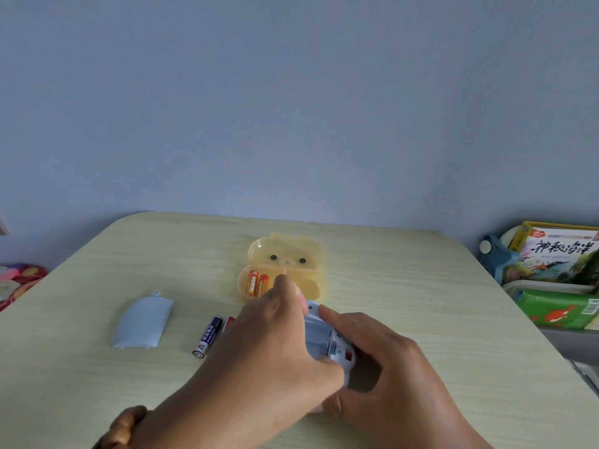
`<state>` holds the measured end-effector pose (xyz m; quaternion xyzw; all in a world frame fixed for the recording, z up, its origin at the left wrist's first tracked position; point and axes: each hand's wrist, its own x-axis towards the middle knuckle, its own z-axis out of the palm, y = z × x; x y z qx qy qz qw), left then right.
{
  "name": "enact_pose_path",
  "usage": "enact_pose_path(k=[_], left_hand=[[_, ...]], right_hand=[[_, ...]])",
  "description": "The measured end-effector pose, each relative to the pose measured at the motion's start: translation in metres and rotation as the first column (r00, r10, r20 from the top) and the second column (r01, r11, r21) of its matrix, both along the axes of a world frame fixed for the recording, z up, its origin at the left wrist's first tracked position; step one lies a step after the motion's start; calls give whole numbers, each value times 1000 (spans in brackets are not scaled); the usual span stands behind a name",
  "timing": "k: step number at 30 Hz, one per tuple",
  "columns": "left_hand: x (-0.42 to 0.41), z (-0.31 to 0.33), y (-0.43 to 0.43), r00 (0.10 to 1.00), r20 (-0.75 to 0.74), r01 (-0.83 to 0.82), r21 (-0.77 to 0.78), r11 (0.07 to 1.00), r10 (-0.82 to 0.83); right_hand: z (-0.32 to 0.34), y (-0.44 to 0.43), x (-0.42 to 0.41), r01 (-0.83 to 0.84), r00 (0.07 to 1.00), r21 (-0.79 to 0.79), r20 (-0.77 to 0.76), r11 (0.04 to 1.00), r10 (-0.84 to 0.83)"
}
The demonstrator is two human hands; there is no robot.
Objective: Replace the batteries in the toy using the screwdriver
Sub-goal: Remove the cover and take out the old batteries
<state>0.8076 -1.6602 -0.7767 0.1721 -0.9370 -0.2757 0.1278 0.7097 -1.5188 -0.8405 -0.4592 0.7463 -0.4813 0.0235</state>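
Together left hand (275, 338) and right hand (385, 367) grip toy (321, 338) above table (421, 286)

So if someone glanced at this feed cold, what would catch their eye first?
Probably the two hands, left hand and right hand, closed around the pale blue toy near the table's front edge. Just behind them sits the open yellow bear-shaped case with orange batteries inside. To the left lie the detached blue cover and a dark battery.
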Motion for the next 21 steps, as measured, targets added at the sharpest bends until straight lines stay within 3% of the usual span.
enact_pose_path(k=[10, 21], left_hand=[[-3, -1, 4, 1000, 21, 9, 38, 999, -10], [14, -9, -8, 988, 1, 155, -50, 987, -155]], right_hand=[[0, -1, 3, 4, 1000, -10, -11, 1000, -5], [6, 0, 3, 24, 1000, 44, -19, 999, -23]])
